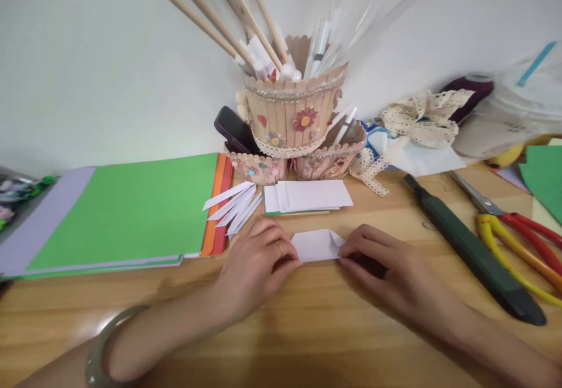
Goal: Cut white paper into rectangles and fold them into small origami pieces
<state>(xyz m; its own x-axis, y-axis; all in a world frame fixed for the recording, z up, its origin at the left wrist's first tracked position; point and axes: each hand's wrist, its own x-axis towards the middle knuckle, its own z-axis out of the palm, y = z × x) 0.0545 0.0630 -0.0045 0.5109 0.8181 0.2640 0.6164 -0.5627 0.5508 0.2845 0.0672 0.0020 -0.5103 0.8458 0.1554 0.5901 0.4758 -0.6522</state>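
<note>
A small white sheet of paper (317, 246) lies low over the wooden table, its upper corners folded inward. My left hand (267, 254) pinches its left end between thumb and fingers; a ring is on one finger and a bangle circles the wrist. At the right end, the thumb and fingers of my right hand (373, 256) close on the folded corner. Just behind the sheet sits a stack of white paper slips (314, 195), with a green one at the bottom. To its left, several folded white paper pieces (235, 206) fan out.
Coloured paper sheets (127, 212) are piled at the left. Against the wall stand decorated stick holders (294, 113) with pens and wooden rods. A dark green cutter-like tool (474, 247) and scissors (504, 218) lie right. Lace ribbon (425, 116) is bunched behind.
</note>
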